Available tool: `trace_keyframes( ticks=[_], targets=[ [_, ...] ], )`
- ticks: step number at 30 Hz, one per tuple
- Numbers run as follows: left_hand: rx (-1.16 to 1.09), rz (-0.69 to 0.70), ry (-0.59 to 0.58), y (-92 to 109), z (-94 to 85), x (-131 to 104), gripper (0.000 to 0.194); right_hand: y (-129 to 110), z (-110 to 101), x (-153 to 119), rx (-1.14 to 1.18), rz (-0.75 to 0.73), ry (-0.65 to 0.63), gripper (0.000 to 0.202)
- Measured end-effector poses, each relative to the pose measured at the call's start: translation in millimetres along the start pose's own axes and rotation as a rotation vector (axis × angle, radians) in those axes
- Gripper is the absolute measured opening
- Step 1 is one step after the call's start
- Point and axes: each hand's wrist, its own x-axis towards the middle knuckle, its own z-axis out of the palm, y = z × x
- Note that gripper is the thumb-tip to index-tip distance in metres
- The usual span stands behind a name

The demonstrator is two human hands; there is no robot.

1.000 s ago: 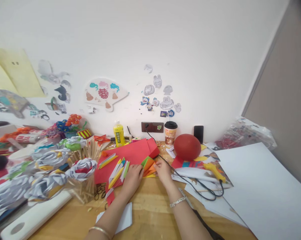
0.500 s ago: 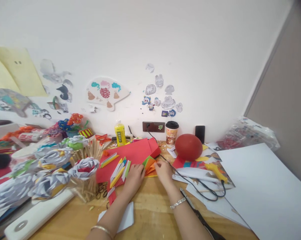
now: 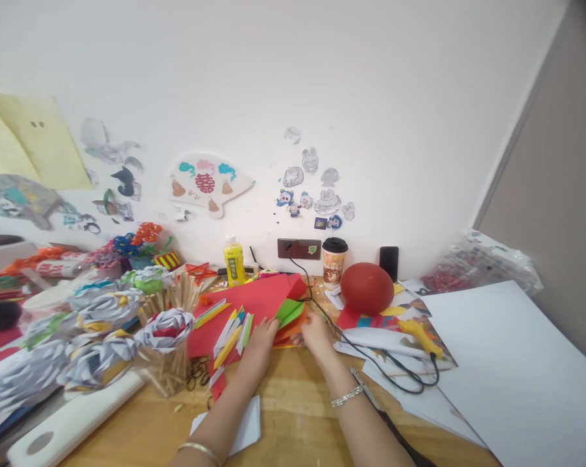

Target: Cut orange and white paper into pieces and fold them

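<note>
Between my hands lies an orange paper (image 3: pixel 289 332), with a green paper (image 3: pixel 289 312) over its left part. My left hand (image 3: pixel 262 338) is at the left edge of these papers, its fingers bent against the green one. At their right side my right hand (image 3: pixel 316 332) has curled fingers touching the orange paper; whether it grips the sheet is too small to tell. Beneath and behind is a large red sheet (image 3: pixel 258 292). Folded yellow and white paper strips (image 3: pixel 228 338) rest on it, just left of my left hand.
Scissors (image 3: pixel 385 418) lie beside my right forearm. A black cable (image 3: pixel 370 355) runs to a yellow glue gun (image 3: pixel 422 337). Behind are a bottle (image 3: pixel 233 261), a cup (image 3: pixel 334 263) and a red balloon (image 3: pixel 367 288). Paper flowers (image 3: pixel 98 357) crowd the left; white sheets (image 3: pixel 526 363) cover the right.
The green paper now shows a wider face, spread toward the upper right over the orange. My right hand has turned a little, its fingers lower and farther left. My left hand has shifted slightly left.
</note>
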Motion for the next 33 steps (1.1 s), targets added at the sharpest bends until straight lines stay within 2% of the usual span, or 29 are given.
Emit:
trace_keyframes(
  ticks=[8, 14, 16, 19, 23, 26, 30, 33],
  targets=[
    [-0.196, -0.162, 0.066, 1, -4.0, 0, 0.039, -23, -15, -17, 0.013, 0.012, 0.015, 0.025],
    [-0.218, -0.208, 0.085, -9, 2.3, 4, 0.040, -40, -58, -40, 0.054, -0.093, 0.094, 0.015],
    [-0.215, -0.214, 0.080, -12, 3.8, 5, 0.039, -47, -73, -50, 0.086, -0.158, 0.134, 0.019],
    [-0.206, -0.215, 0.076, -13, 4.8, 6, 0.028, -56, -95, -67, 0.146, -0.266, 0.178, 0.019],
    [-0.181, -0.182, 0.069, -12, 5.8, 4, 0.026, -67, -126, -98, 0.204, -0.376, 0.223, 0.012],
    [-0.157, -0.106, 0.063, -12, 6.7, 0, 0.029, -74, -150, -130, 0.237, -0.395, 0.247, 0.007],
    [-0.117, 0.004, 0.077, -9, 5.7, -6, 0.024, -81, -171, -167, 0.290, -0.371, 0.279, 0.039],
    [-0.099, 0.056, 0.101, -5, 1.8, -7, 0.021, -86, -183, -178, 0.216, -0.349, 0.174, 0.044]
  ],
)
